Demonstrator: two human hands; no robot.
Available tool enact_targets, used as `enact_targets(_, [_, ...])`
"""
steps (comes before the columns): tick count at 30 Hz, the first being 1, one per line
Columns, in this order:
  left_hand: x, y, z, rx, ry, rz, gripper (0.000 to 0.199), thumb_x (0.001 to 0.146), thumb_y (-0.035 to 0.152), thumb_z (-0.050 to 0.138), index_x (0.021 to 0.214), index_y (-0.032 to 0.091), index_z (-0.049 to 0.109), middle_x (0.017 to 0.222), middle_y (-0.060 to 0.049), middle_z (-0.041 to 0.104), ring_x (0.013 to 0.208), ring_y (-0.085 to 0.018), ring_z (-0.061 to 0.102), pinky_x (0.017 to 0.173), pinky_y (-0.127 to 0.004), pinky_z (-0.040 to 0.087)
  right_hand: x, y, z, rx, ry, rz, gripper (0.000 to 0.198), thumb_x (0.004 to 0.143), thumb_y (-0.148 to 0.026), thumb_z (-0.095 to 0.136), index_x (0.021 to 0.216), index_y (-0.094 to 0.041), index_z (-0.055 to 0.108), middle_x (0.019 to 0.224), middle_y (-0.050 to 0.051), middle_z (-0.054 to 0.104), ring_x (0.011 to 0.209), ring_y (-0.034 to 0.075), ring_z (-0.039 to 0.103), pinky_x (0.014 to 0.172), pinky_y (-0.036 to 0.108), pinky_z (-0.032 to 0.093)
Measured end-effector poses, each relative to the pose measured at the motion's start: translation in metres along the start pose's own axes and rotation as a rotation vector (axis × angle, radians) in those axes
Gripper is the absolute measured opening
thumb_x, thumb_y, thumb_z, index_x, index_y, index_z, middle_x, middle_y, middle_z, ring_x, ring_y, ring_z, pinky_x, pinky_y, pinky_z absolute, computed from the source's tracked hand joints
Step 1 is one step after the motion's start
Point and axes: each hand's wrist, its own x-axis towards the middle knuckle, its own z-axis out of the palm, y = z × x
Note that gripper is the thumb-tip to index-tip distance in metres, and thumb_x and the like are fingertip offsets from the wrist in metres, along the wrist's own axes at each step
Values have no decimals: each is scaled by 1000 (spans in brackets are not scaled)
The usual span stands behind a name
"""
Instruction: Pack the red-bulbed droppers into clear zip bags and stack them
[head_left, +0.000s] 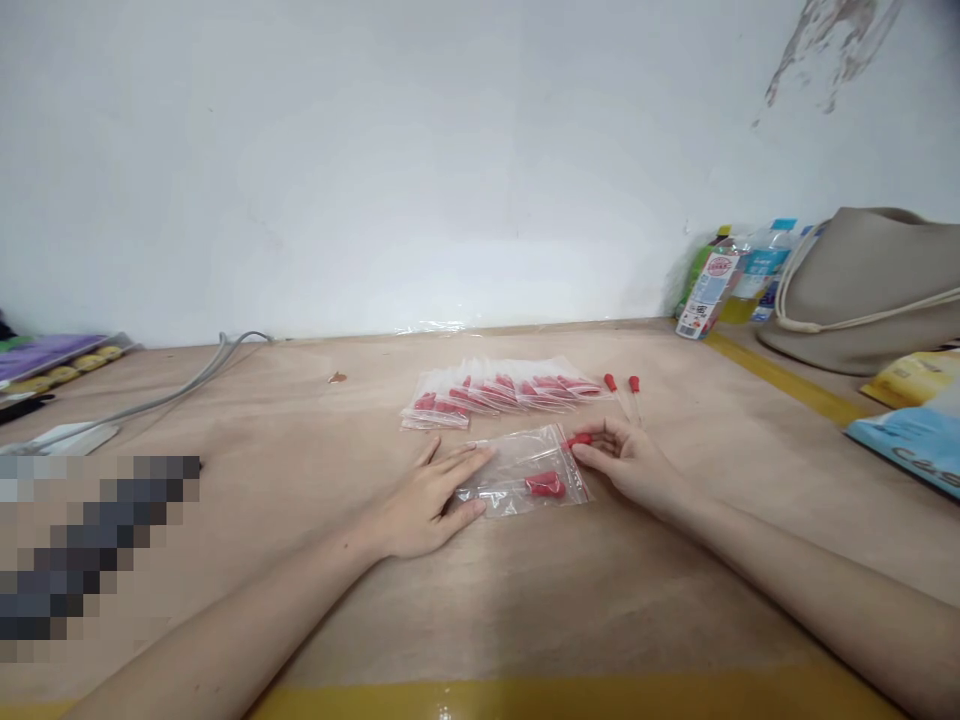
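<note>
A clear zip bag (517,455) lies on the table in front of me, its red-lined opening to the right. Inside it rest droppers with red rubber bulbs (545,485); exactly how many I cannot tell. My left hand (427,505) lies with fingers spread over the bag's left end. At the opening, my right hand (619,460) pinches a dropper by its red bulb (579,440), the stem pointing left into the bag. Just beyond that hand, two loose droppers (610,382) lie on the table. Behind the bag is an overlapping row of filled zip bags (502,388).
Drink bottles (765,270) and a carton (709,295) stand by the wall at right, beside a beige bag (877,270). Blue and yellow packets (915,440) lie at the right edge. A grey cable (180,385) and a purple package (52,355) are on the left.
</note>
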Motion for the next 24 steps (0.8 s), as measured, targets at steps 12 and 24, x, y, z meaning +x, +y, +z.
enact_targets(12, [0,2,-1,-16,-5,3,54,93,41,36,142,29,15,142,-5,35,132,-22,28,109,-54,3,8,-2,-2,-468,-206,-407,16,74,-24,59,84,-24,71,80,2,69,76,18,60,74,34,47])
enact_targets(24, [1,2,-2,-41,-30,-16,47,93,42,36,138,31,27,143,-1,32,133,-22,25,109,-55,0,23,-10,-24,-661,184,-377,14,74,-30,55,76,-22,66,83,4,67,81,20,60,79,36,44])
